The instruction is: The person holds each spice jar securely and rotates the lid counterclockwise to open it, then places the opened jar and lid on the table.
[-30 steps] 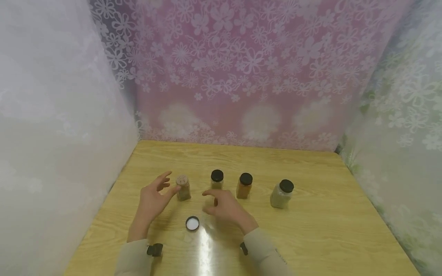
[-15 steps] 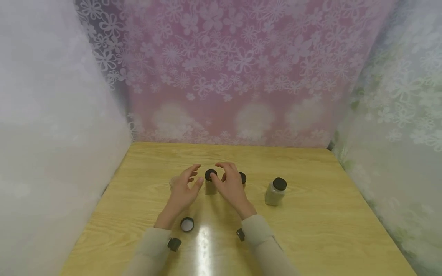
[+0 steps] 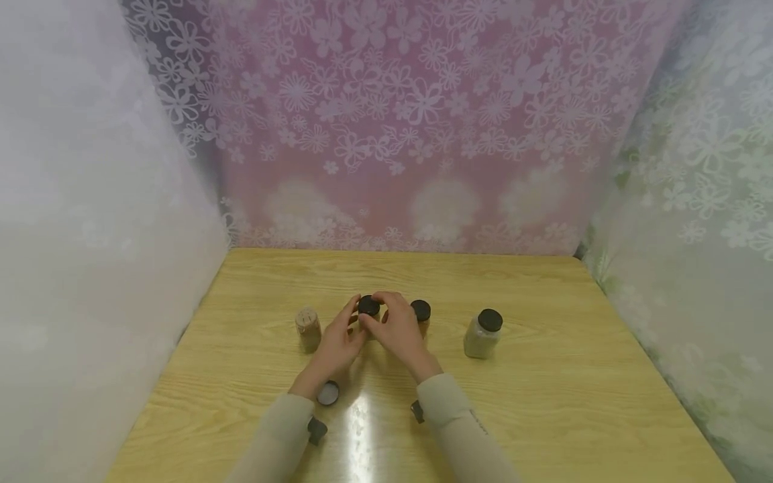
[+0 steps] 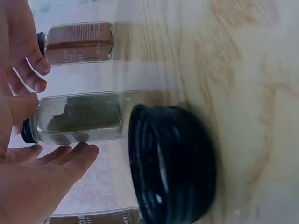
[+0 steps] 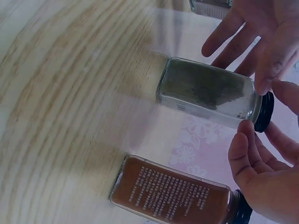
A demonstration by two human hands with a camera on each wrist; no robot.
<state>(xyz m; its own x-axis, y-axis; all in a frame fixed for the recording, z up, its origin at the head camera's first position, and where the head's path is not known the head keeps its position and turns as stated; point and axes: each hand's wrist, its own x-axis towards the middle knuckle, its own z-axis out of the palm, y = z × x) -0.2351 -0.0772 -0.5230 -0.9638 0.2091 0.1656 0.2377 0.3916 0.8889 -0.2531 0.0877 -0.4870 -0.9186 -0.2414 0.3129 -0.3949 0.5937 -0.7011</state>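
A glass spice jar of dark powder stands upright between my hands, with its black lid on. My right hand pinches this lid between thumb and fingers. On the jar's other side, my left hand keeps its fingers fairly straight beside the glass, its thumb by the neck. Left of it stands a jar with a beige shaker top, uncapped. A loose black cap lies on the table near my left wrist, its white inside up in the head view.
A jar of reddish-brown powder with a black lid stands just right of my right hand. Farther right is a wider jar of pale contents, also black-lidded. Floral curtains hang behind and beside the wooden table.
Both hands have come to the middle jar. My left hand has moved right from the shaker-top jar, and my right hand has moved up and taken hold of the middle jar's lid.
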